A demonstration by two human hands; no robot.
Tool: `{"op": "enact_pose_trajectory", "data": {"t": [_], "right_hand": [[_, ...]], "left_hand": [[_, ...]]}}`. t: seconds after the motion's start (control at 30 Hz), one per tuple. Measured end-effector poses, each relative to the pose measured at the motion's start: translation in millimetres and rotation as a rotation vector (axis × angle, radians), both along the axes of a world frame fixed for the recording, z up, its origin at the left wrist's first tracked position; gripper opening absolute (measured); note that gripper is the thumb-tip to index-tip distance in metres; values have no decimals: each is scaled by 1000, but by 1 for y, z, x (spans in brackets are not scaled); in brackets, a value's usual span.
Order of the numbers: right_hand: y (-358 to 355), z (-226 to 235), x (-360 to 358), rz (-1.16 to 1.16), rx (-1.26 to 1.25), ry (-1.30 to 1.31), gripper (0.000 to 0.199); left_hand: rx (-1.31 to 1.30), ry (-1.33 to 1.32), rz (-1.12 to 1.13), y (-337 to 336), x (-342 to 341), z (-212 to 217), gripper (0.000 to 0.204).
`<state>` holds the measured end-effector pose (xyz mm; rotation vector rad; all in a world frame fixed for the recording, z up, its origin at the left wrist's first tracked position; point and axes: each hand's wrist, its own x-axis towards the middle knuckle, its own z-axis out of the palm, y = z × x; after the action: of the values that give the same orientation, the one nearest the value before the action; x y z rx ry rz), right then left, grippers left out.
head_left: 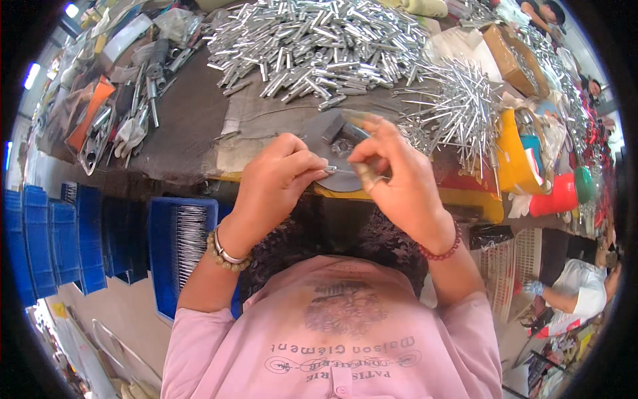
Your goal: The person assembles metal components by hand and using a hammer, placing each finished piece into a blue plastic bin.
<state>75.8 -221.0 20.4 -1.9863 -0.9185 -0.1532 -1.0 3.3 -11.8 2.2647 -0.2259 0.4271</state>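
My left hand [279, 174] is closed in a pinch at the near edge of a dark round metal plate [315, 130]. Between its thumb and fingertips sits a small silvery metal piece [330, 169], its end pointing right. Just to the right, my right hand [407, 178] has its thumb and forefinger curled together beside that piece; whatever is between them is too small and blurred to make out. A dark block-shaped fixture [354, 132] with a round toothed-looking part [341, 147] stands on the plate, beyond my fingers.
A large heap of short metal tubes [319, 46] lies at the far side. Thin metal rods [465, 100] are piled at right, near a yellow container [518, 156] and a red one [553, 195]. Tools [151, 83] lie far left. A blue bin [159, 253] holds rods.
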Motion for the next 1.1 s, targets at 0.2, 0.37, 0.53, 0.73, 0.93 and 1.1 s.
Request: {"op": "enact_pose_trajectory", "data": {"t": [0.2,0.37,0.53,0.73,0.93,1.1], "right_hand": [[20,-9,4,90,-73,-109,51],[19,-1,1,73,-159,-226,41],[29,15,0,227,-356,-289,32],[35,0,-10,120,-358,-428,40],[6,-8,-12,-6,-175,-408,45],[-21,-4,-10,-179,-308,-334,25]], "left_hand": [[62,-92,6,2,2,-5,14],[92,-108,-37,-1,7,-4,17],[179,-157,-10,3,4,-7,28],[30,-109,11,3,1,-10,21],[21,-35,-4,-2,0,3,17],[-47,3,39,-8,-16,13,16]]}}
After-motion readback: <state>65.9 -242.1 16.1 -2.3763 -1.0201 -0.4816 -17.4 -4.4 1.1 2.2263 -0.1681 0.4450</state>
